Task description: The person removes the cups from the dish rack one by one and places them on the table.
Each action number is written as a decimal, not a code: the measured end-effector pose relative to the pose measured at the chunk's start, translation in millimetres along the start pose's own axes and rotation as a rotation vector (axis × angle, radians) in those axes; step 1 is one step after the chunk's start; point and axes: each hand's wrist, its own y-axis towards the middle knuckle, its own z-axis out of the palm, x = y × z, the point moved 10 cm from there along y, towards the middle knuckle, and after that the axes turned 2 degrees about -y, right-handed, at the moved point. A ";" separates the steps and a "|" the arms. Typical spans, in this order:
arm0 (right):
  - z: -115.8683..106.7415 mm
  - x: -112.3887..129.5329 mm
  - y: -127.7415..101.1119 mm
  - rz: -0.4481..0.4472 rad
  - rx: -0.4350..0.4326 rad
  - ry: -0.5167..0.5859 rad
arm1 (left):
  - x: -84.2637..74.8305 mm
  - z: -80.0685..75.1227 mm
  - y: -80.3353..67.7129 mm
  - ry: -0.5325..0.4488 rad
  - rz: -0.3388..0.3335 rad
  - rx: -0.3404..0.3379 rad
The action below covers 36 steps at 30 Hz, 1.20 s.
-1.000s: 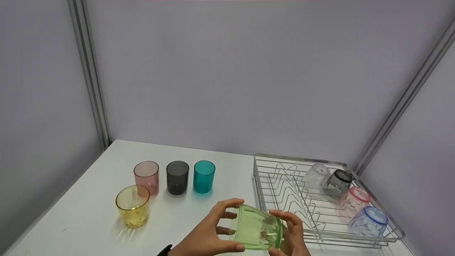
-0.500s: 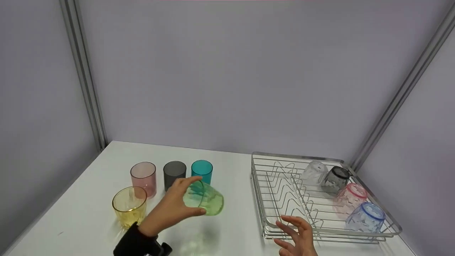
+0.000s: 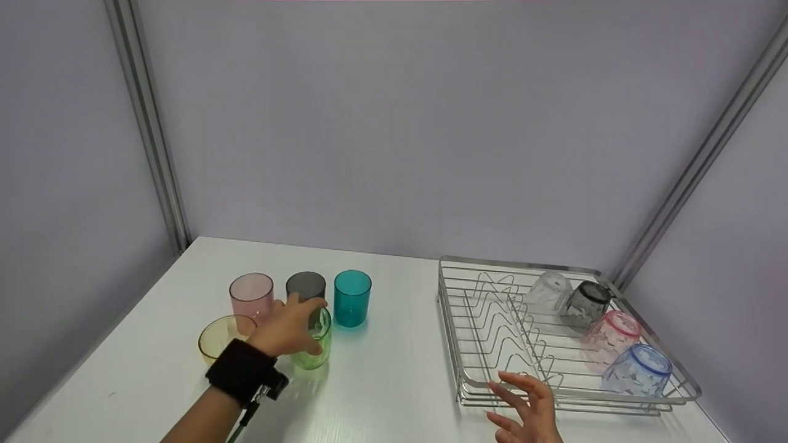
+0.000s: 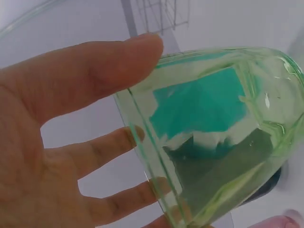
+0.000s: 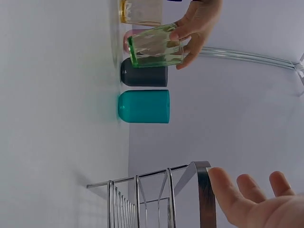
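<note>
My left hand (image 3: 286,329) grips a green glass (image 4: 213,133) by its rim end, thumb on one side and fingers on the other. The glass stands nearly upright, mouth up and slightly tilted, close over the table in front of the dark grey glass (image 3: 306,284). Left of it are a pink glass (image 3: 251,294) and a yellow glass (image 3: 215,338), partly covered by the hand and wrist. A teal glass (image 5: 145,106) stands just to the right. My right hand (image 3: 530,411) holds nothing, its fingers loosely bent beside the rack's near left corner.
A wire dish rack (image 3: 452,344) occupies the table's right side. Upside-down along its right side sit a clear glass (image 3: 549,292), a black-tinted glass (image 3: 585,304), a pink-rimmed glass (image 3: 612,338) and a blue-rimmed glass (image 3: 637,372). Grey panels (image 3: 394,123) enclose the table.
Both hands held the green glass sideways; the right hand let go. The left hand carried the glass left and turned it upright, down toward the table. The right hand stayed near the rack.
</note>
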 end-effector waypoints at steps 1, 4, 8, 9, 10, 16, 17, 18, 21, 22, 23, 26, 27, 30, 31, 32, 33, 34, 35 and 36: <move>-0.4 -1.0 -0.4 0.004 -0.004 -0.002 | 1.5 -0.2 1.3 0.021 -0.003 0.007; -3.1 -5.3 -1.4 0.026 -0.016 0.027 | 5.6 -0.3 3.8 0.064 -0.013 0.031; -6.1 -8.8 -2.3 0.031 -0.015 0.059 | 9.2 1.7 5.2 0.086 -0.014 0.068; -6.8 -9.4 -2.5 0.032 -0.014 0.058 | 10.0 2.4 5.1 0.092 -0.016 0.078; -7.6 -10.5 -2.8 0.037 -0.016 0.058 | 10.4 3.0 5.0 0.098 -0.015 0.087; -11.5 -18.7 -5.2 0.084 -0.031 0.054 | 13.5 4.4 4.1 0.151 -0.027 0.105; -11.8 -19.6 -5.6 0.089 -0.032 0.050 | 14.1 4.7 4.2 0.155 -0.029 0.105; -12.0 -20.1 -6.0 0.091 -0.034 0.047 | 14.4 5.0 4.1 0.158 -0.028 0.106; -12.4 -20.3 -6.9 0.095 -0.041 0.034 | 15.3 6.8 4.7 0.164 -0.024 0.104; -12.4 -20.2 -7.1 0.100 -0.044 0.031 | 15.5 7.6 4.9 0.165 -0.023 0.105; -12.2 -19.6 -7.1 0.101 -0.046 0.030 | 15.6 8.5 4.9 0.166 -0.024 0.108; -10.9 -14.2 -5.8 0.097 -0.046 0.018 | 15.3 11.5 4.7 0.167 -0.020 0.115; -9.9 -11.4 -5.1 0.098 -0.043 0.002 | 14.7 12.5 4.4 0.162 -0.014 0.118; -5.0 -0.8 -2.2 0.084 -0.013 -0.026 | 13.2 14.0 2.7 0.145 0.001 0.122; -3.1 2.8 -1.3 0.079 0.002 -0.036 | 13.1 14.2 2.5 0.140 0.006 0.123; -1.2 5.7 -0.6 0.077 0.017 -0.041 | 13.6 14.4 2.0 0.137 0.007 0.126; 0.7 8.2 0.0 0.075 0.033 -0.042 | 13.9 14.2 1.3 0.136 0.009 0.127; 2.2 9.8 0.4 0.076 0.048 -0.034 | 14.7 13.5 0.5 0.143 0.008 0.124; 3.1 11.2 0.6 0.073 0.060 -0.030 | 15.0 12.5 -0.3 0.154 0.010 0.117; 3.5 12.0 0.7 0.068 0.069 -0.025 | 14.8 11.1 -1.6 0.161 0.010 0.106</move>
